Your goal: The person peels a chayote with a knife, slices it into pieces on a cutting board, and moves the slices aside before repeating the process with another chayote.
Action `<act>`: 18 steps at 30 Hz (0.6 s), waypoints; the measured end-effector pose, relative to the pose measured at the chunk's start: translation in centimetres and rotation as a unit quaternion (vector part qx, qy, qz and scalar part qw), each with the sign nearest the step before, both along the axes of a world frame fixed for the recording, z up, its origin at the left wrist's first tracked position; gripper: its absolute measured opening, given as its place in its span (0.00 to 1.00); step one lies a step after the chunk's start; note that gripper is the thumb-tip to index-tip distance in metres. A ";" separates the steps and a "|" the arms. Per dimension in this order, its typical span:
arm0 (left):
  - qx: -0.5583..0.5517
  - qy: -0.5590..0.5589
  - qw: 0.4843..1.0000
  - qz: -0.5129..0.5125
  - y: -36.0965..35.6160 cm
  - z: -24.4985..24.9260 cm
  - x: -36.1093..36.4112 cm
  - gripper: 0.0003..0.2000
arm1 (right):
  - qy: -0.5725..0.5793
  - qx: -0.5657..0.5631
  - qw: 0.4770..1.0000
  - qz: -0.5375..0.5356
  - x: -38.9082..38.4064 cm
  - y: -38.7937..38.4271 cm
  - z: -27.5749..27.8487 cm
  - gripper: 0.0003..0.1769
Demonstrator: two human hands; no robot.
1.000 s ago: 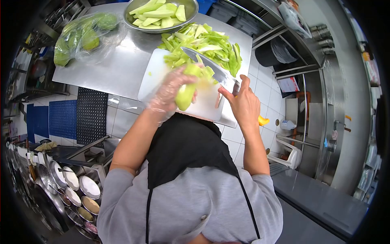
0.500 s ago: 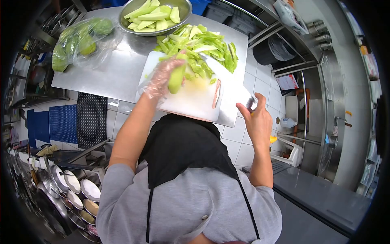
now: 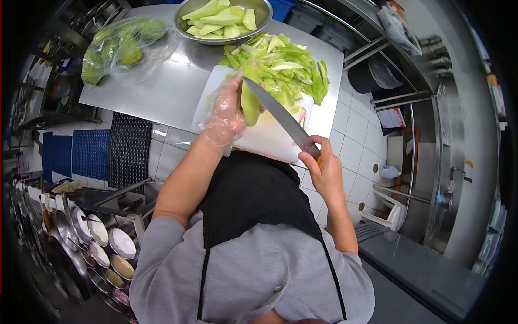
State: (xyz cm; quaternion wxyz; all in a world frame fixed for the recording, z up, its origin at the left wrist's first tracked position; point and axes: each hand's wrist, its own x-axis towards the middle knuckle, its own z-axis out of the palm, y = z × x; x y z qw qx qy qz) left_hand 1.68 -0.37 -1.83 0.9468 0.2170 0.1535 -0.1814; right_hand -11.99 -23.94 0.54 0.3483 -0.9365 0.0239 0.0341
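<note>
My left hand (image 3: 226, 112), in a clear plastic glove, grips a long piece of pale green fruit (image 3: 249, 103) above the white cutting board (image 3: 265, 138). In my bare right hand (image 3: 327, 171) is a large kitchen knife (image 3: 281, 117), held by its handle. The blade slants up and left, its tip right at the upper part of the fruit piece. Behind the board and partly over it lies a heap of green peelings (image 3: 286, 67). A steel bowl (image 3: 186, 36) at the back holds several peeled pale green pieces (image 3: 222, 20).
A clear plastic bag (image 3: 121, 49) of whole green fruits lies at the left of the steel table (image 3: 156, 100). A black bin (image 3: 372, 76) with a liner stands beyond the right edge. Several seasoning pots (image 3: 121, 243) are behind on the left.
The knife has come left and its tip now meets the fruit piece; before, the blade was blurred and further right. My left hand has turned, holding the fruit more upright.
</note>
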 end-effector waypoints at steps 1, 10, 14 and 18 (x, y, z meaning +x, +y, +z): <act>0.010 -0.013 1.000 0.004 0.0 -0.3 0.1 0.19 | -0.014 -0.001 1.000 0.018 -0.1 0.1 -0.2 0.33; 0.073 -0.071 0.995 -0.006 0.8 -0.6 0.1 0.19 | -0.035 -0.059 0.997 0.040 -0.2 0.1 0.1 0.38; 0.130 -0.154 0.979 0.039 0.2 0.1 -1.1 0.21 | -0.035 -0.059 0.996 0.048 -0.3 -0.1 0.1 0.39; 0.148 -0.149 0.976 0.057 -0.5 -0.1 -0.9 0.24 | -0.023 -0.060 0.998 0.030 -0.1 0.3 0.3 0.38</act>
